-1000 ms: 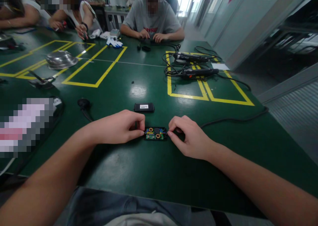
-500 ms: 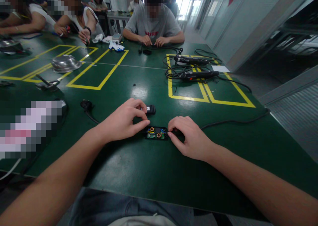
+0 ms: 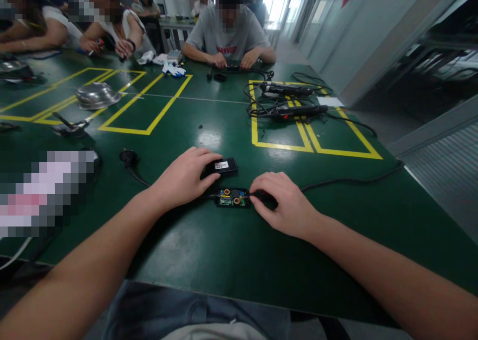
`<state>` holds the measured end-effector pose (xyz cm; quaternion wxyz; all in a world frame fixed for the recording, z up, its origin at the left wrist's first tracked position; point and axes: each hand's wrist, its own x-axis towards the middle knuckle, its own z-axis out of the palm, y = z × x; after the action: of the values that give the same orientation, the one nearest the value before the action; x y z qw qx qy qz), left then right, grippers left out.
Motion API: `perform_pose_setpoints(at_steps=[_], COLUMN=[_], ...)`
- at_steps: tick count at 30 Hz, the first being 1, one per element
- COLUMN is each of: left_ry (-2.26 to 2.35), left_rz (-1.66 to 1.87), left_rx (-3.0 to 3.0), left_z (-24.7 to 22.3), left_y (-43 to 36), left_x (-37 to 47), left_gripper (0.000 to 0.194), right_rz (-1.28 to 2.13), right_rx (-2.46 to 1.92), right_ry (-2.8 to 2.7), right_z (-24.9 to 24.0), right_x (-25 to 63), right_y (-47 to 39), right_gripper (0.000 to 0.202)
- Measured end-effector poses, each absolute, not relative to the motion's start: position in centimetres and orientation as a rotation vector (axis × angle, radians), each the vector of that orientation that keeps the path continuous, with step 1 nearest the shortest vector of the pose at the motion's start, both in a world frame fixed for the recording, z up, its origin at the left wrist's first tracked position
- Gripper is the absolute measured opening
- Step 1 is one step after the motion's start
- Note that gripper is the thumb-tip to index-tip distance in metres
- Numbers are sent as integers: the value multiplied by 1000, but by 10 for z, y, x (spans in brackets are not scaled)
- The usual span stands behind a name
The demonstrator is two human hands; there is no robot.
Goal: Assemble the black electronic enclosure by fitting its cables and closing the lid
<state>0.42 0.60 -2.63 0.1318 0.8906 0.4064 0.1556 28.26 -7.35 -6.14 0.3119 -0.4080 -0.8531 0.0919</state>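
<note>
An open black plastic housing [image 3: 232, 204] lies on the table before me, a circuit board with copper coils and coloured wires showing inside. Just beyond it is a black cover [image 3: 228, 167] with a white label. The fingers and thumb of my left hand [image 3: 186, 174] close around the cover's left end, which they partly hide. At the housing's right end, my right hand [image 3: 279, 199] pinches the black cable [image 3: 336, 182] where it enters. Another cable comes out of the left end, under my left hand, and a black plug [image 3: 129, 158] lies to its left.
Two black electric screwdrivers [image 3: 295, 112] with coiled cords lie at the back right, within yellow tape lines. A metal bowl-like part [image 3: 97, 96] and white-blue gloves [image 3: 174, 69] are farther off. A person in a grey shirt [image 3: 231, 34] works opposite; others sit at left.
My left hand has moved from the housing's left end onto the cover, whose label now shows more fully. The cover has shifted slightly right. My right hand stays at the cable.
</note>
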Motion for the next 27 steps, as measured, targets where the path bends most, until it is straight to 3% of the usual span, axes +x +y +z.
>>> perform_pose_setpoints(at_steps=[8,16,27], left_ry=[732,762,788], left_rz=[427,326,307], left_rx=[2497,2541,2566], left_z=[-12,-16,-13], left_y=[-17,-19,-19], left_x=[11,14,14], left_gripper=[37,34,36], right_rz=[285,315,285], right_rx=[-1148,-1097,-1099], right_ry=[-2112,-2315,-2319], right_z=[-65,-57,-59], right_x=[284,282,283], right_y=[-77,-72,-71], right_gripper=[53,19,21])
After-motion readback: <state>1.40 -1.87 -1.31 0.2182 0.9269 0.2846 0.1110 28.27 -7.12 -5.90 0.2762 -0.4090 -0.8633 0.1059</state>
